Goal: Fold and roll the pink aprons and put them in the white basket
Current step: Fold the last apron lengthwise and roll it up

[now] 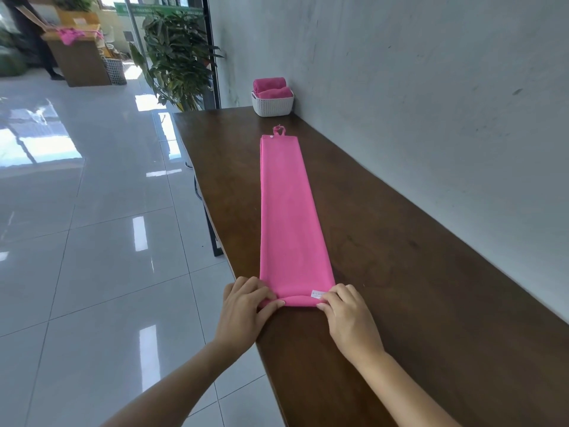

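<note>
One long dark wooden table (400, 272) carries the pink apron (286, 211), folded into a narrow strip running away toward the white woven basket (272, 106), which already holds what look like two pink rolls (271, 87). Left hand (246, 303) and right hand (348, 312) pinch the turned-over near end with curled fingers; rolling well likely means keeping both sides level and tight.

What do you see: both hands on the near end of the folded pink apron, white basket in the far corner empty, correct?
Not empty: the head view shows two rolled pink aprons in the white basket. The rest holds: left hand and right hand grip the near end of the folded pink apron.
</note>
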Demonstrator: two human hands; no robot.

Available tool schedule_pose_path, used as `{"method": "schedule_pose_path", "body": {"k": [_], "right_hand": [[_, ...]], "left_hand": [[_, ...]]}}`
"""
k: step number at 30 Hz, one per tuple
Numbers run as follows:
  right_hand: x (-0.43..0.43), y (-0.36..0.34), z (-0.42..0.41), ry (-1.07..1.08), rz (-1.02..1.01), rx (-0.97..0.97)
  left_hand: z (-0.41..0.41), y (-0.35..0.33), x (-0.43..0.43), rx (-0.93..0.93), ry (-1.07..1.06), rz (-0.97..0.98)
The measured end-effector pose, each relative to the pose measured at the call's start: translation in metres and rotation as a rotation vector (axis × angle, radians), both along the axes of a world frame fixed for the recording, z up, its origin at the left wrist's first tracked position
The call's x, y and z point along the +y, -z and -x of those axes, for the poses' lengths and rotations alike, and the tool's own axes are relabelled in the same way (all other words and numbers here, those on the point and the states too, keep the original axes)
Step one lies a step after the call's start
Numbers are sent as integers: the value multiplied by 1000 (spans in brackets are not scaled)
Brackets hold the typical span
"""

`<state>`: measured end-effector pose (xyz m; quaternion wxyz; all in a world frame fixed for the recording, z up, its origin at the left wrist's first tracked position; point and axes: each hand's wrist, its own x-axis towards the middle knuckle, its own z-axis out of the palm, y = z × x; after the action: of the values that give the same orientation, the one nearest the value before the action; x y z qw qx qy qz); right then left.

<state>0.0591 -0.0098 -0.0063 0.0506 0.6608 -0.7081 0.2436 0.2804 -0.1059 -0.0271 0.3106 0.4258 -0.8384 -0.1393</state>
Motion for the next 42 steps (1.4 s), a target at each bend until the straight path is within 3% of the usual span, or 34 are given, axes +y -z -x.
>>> {"method": "schedule_pose_path", "body": {"k": [10,12,18,22,29,36,42], "right_hand": [[-25,-39,8,211,-379,-410],[-31,-44,8,249,-414,-458],[-34,-49,-6,383,-352,-260],[-27,-35,-12,271,-146,-38],[-22,-3,-6,139,127,229],[-18,0,4,25,39,150],[-29,-15,6,65,-97,-98]], "left_hand": [[15,-28,-14,-38,-244,-363],[19,-32,-15,-121,-257,-327],[28,-32,-8,-142,-81,2],[29,-18,-2,-116,118,173],[21,-12,-1,-152,157,193],[32,-17,-7,-185,110,159],[39,-33,-16,-195,77,-14]]}}
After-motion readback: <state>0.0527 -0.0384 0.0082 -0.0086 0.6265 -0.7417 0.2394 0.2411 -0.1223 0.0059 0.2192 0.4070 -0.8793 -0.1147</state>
